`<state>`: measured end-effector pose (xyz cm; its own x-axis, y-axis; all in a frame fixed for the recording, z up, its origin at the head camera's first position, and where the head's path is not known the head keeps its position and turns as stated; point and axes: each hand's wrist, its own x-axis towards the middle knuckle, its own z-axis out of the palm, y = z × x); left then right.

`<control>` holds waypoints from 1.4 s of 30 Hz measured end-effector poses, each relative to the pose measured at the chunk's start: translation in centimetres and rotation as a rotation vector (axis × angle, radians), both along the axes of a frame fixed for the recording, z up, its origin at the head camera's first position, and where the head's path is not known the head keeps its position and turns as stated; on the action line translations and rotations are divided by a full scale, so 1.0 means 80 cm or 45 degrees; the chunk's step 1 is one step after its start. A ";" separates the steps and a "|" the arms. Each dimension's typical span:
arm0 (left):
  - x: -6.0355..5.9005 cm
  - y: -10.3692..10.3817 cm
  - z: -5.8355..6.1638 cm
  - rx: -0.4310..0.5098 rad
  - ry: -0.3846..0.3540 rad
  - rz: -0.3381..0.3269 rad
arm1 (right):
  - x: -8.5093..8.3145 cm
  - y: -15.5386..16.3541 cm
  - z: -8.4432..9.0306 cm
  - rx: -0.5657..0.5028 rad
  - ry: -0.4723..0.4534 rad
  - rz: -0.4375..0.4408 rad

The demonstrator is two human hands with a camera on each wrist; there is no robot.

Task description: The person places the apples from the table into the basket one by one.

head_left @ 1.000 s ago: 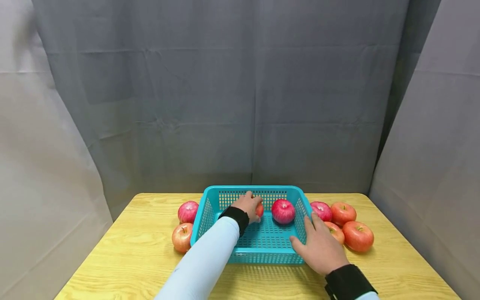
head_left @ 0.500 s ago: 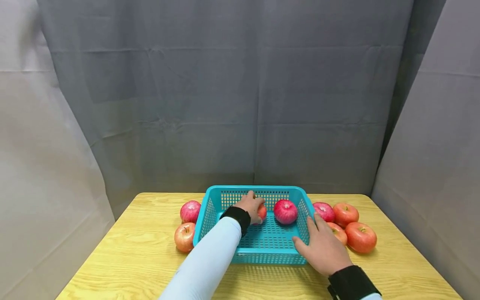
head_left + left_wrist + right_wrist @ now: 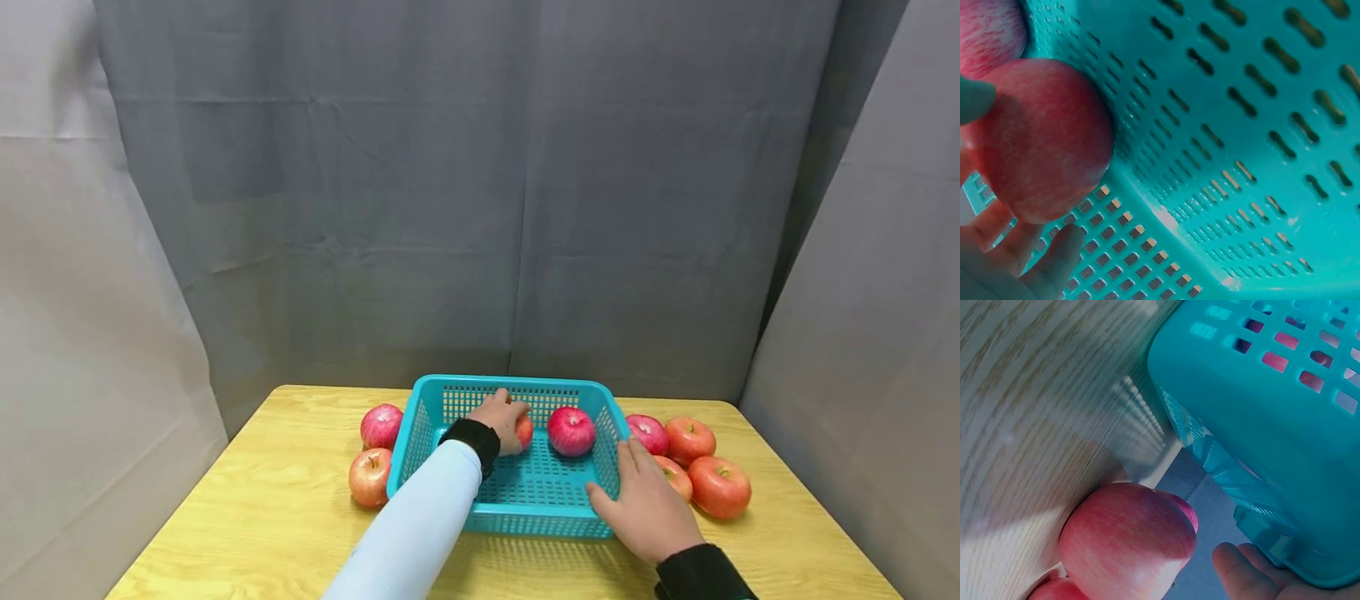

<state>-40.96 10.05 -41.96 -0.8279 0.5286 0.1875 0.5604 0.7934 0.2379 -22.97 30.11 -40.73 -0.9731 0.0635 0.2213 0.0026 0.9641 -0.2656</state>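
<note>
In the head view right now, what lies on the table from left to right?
Two red apples → turquoise perforated plastic basket → left hand gripping a red apple → loose pink-red apple inside → right hand on the basket's corner → four red apples.

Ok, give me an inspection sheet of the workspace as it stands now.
Surface: wooden table.
Job's things: teal basket; one apple lies inside, a second apple in the left hand.
Clutter: two apples left of the basket, four apples right.
Grippers: left hand grips its apple inside the basket; right hand rests flat on the basket's right near corner.
Cables: nothing seen.
Surroundings: grey curtain.
</note>
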 end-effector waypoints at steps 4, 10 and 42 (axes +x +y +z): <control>0.006 -0.005 0.002 0.022 0.033 -0.002 | -0.001 0.001 -0.004 0.003 0.004 0.006; -0.006 -0.004 -0.018 0.039 0.053 -0.006 | -0.001 -0.001 -0.007 0.002 -0.007 0.006; 0.038 -0.050 0.045 -0.072 0.094 0.067 | 0.002 -0.007 0.003 0.032 -0.008 0.022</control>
